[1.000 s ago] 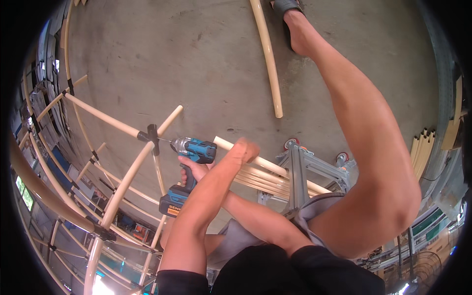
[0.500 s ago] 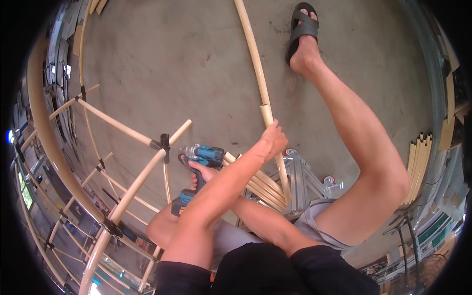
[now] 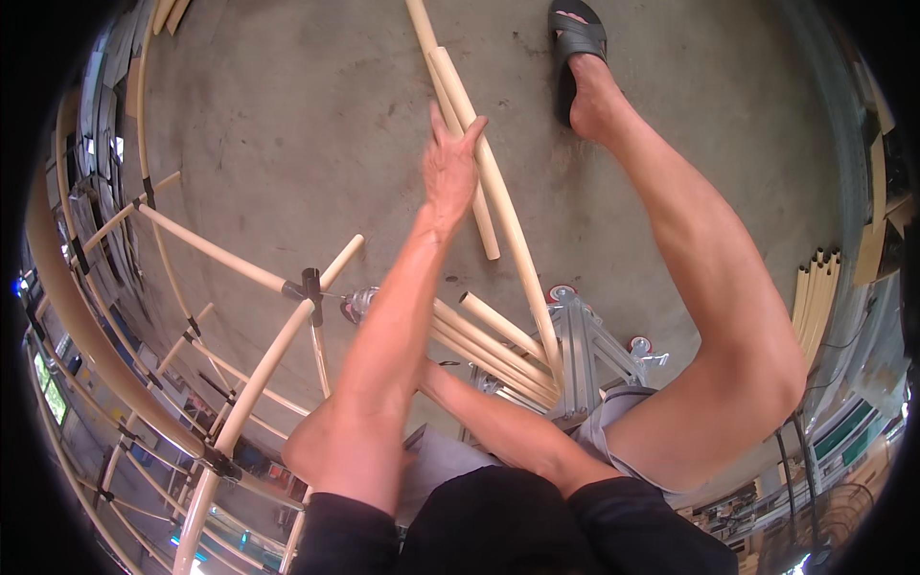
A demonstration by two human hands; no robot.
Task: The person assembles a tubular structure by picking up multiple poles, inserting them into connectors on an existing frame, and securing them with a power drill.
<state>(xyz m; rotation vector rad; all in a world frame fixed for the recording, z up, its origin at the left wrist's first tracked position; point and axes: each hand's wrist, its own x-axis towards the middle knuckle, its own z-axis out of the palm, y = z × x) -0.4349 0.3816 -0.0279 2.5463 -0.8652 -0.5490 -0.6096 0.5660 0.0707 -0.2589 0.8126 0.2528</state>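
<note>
My left hand (image 3: 450, 171) reaches forward over two cream pipes, fingers stretched and thumb spread apart. Its thumb lies across the upper part of a leaning pipe (image 3: 508, 220); its palm is over a long pipe (image 3: 487, 230) on the floor. My right forearm (image 3: 498, 420) crosses under my left forearm, which hides my right hand and most of the cordless drill it holds. Only the drill's front end (image 3: 360, 302) shows, its thin bit pointing at a black pipe joint (image 3: 311, 286). That joint connects several cream pipes of a frame (image 3: 261, 379).
Several loose cream pipes (image 3: 498, 355) lie by a metal stand with caster wheels (image 3: 575, 335) in front of me. More of the pipe frame spreads along the left. A bundle of upright pipes (image 3: 815, 297) stands at right. My sandalled foot (image 3: 580, 48) is far forward.
My left hand has moved forward and left, its fingers now spread. The leaning pipe's upper end has shifted the same way, overlapping the long pipe. The drill stays near the joint.
</note>
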